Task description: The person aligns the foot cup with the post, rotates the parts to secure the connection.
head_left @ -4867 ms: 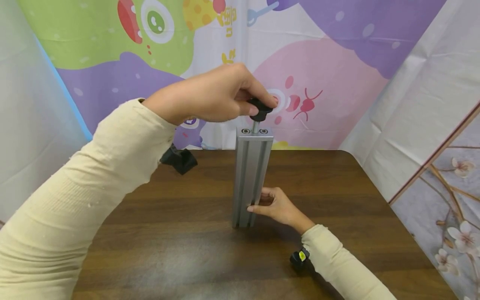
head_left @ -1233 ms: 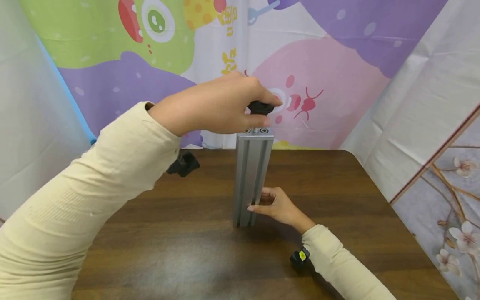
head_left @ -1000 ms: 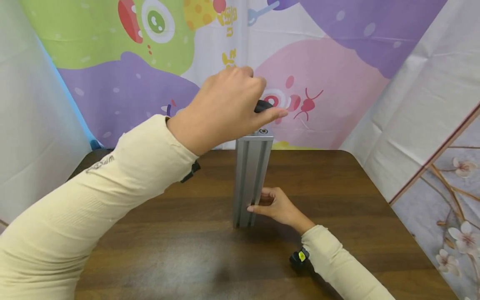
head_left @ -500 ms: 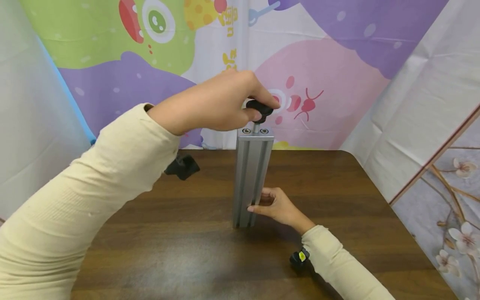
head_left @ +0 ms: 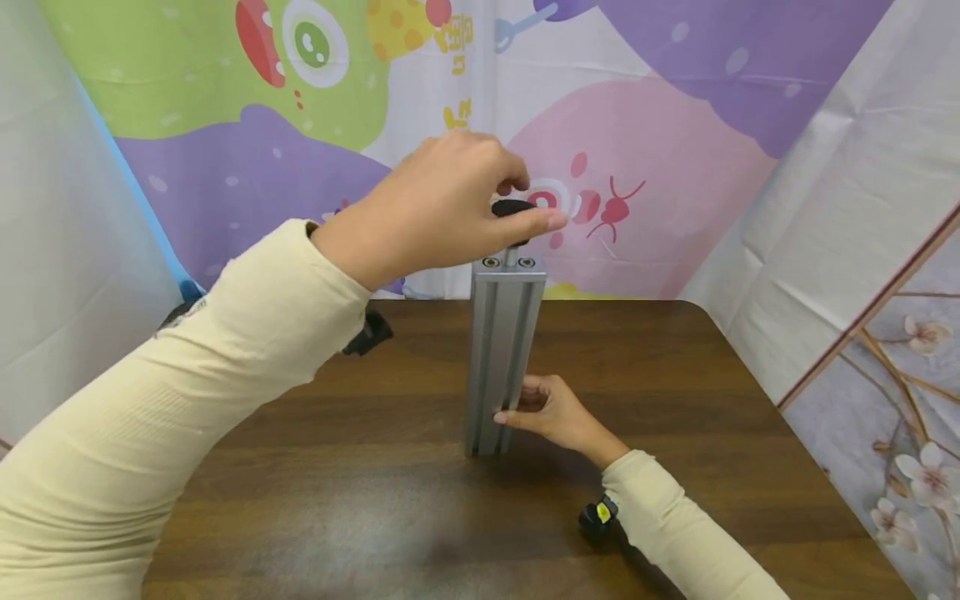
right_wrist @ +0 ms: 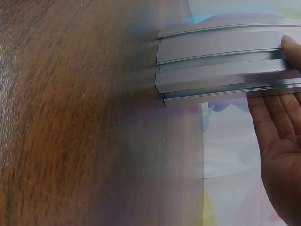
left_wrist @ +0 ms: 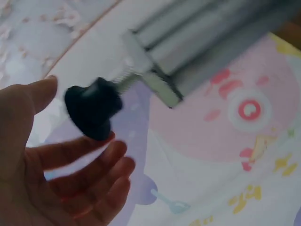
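A silver aluminium extrusion [head_left: 504, 358] stands upright on the table, an end plate with two bolts on top. From this plate rises a threaded screw with a black lobed knob [left_wrist: 94, 106]. My left hand [head_left: 435, 208] is at the knob, palm down. In the left wrist view its thumb [left_wrist: 44, 94] is off the knob, and the loosely bent fingers lie below, the index fingertip right at a lobe. Low on the extrusion, my right hand [head_left: 558, 417] grips it, thumb [right_wrist: 291, 49] on one face and fingers [right_wrist: 270, 117] at another side.
The brown wooden table [head_left: 337, 500] reaches back to a cartoon-printed curtain [head_left: 637, 125]. A flowered panel [head_left: 900, 400] stands along the right side. Black camera mounts [head_left: 597, 518] sit at both wrists.
My left hand has twisted back and forth at the knob; half a second ago finger and thumb pinched it, now the thumb has come away. My right hand and the extrusion have stayed put.
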### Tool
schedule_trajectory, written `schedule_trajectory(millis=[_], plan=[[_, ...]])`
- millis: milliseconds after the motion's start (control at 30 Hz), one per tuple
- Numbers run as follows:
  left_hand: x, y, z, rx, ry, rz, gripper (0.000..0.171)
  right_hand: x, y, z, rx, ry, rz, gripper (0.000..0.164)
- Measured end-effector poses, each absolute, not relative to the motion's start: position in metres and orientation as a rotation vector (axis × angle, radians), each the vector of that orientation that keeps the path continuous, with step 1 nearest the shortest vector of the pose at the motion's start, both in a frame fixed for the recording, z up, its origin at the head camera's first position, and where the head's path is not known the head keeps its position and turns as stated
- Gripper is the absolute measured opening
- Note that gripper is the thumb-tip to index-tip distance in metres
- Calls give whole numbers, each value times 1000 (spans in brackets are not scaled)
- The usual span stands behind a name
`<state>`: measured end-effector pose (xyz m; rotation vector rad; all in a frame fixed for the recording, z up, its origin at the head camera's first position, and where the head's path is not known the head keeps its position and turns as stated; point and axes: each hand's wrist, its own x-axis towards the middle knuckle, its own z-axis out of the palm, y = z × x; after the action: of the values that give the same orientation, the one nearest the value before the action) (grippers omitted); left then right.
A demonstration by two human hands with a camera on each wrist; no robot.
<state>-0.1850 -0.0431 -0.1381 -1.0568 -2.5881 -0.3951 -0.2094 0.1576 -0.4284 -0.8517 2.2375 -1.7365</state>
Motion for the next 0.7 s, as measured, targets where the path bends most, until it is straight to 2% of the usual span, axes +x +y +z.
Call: schedule_trajectory(millis=[133,267,367,533,700], plan=[[-184,-41,-145,-902,-2509,-259,57,-210,157,-428,-856,2222,-1748,27],[-184,-40,-145,-902,-2494,-218,58,-210,156,-428,-863,2218,-1749,27],[-184,-40,-141,-989,-2530,-248,49,-210,156,-428,-859,2221,-1747,27],[-181,-43,-129,-1173,-2712,-328,21,-209,157,-428,-837,2226,-1735,27],[-179,-47,-122,-1266,-2843,-313,50,-209,157,-428,-848,2219,-1741,26]])
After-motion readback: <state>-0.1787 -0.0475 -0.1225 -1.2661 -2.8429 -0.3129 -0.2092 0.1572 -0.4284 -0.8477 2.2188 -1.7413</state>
